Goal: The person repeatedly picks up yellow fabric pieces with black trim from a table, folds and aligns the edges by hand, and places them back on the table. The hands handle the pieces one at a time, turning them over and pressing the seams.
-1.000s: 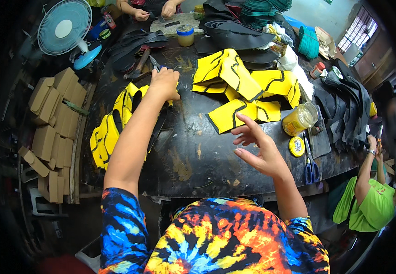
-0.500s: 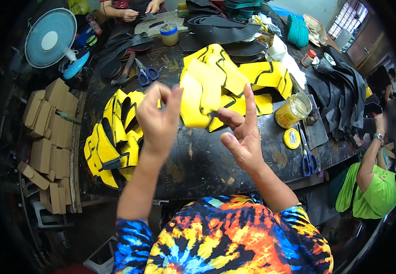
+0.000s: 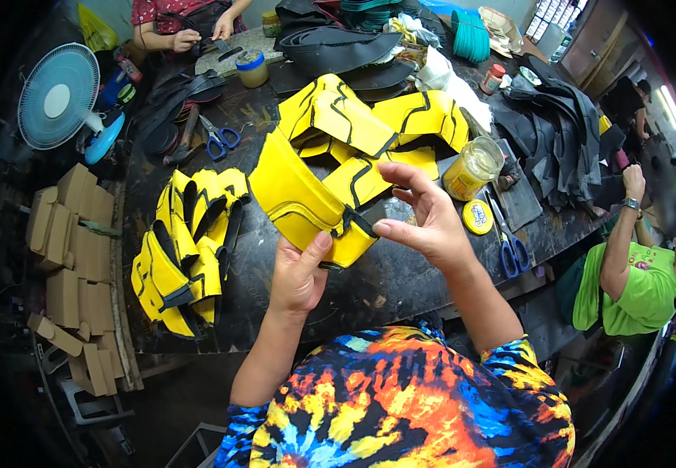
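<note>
Head view, looking down: left hand (image 3: 297, 273) gripping a yellow shoe-upper piece with black trim (image 3: 299, 204) from below, thumb pressing its lower edge; right hand (image 3: 425, 220) pinching the same piece's black end between thumb and fingers. Piece hovering just above a dark worktable (image 3: 400, 285). Lying left of it, a stack of yellow pieces (image 3: 186, 249); behind, more yellow pieces (image 3: 369, 117). Standing right, a glue jar (image 3: 472, 168), its yellow lid (image 3: 477, 217), blue scissors (image 3: 509, 246). Leaving bare tabletop near the front edge; cardboard boxes (image 3: 73, 249) crowding the left side.
</note>
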`<move>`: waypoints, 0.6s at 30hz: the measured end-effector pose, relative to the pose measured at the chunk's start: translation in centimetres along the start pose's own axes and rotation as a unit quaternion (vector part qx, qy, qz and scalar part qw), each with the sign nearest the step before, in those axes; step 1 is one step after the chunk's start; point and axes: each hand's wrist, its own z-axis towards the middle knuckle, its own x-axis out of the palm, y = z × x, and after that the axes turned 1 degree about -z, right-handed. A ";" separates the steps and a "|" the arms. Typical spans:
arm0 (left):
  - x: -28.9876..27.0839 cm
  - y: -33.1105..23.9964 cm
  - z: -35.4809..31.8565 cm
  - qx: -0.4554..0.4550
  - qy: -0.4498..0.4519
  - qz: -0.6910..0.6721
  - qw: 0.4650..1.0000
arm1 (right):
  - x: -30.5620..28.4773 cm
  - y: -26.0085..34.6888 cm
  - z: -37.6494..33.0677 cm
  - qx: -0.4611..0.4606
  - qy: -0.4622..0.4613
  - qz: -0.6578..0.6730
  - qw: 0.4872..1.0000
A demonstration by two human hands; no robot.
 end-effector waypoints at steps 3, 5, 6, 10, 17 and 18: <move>-0.5 0.1 -0.1 0.004 0.039 0.000 0.999 | 0.0 0.0 0.0 0.000 0.116 0.044 0.992; -0.9 0.2 -0.1 0.001 0.052 -0.007 0.999 | 0.5 0.1 0.1 -0.021 0.131 0.026 0.991; -1.1 0.3 -0.1 0.006 0.051 -0.003 0.999 | 0.8 0.1 0.2 -0.034 0.143 0.013 0.989; -1.6 0.4 -0.3 0.029 0.063 0.028 0.997 | 1.7 0.7 0.3 -0.015 0.155 0.067 0.986; -0.5 0.4 -1.0 0.029 0.032 0.034 0.999 | 2.8 1.1 0.0 -0.038 0.087 0.108 0.990; -0.2 0.4 -1.2 0.017 0.023 0.017 0.999 | 2.9 1.1 0.0 -0.050 0.071 0.093 0.992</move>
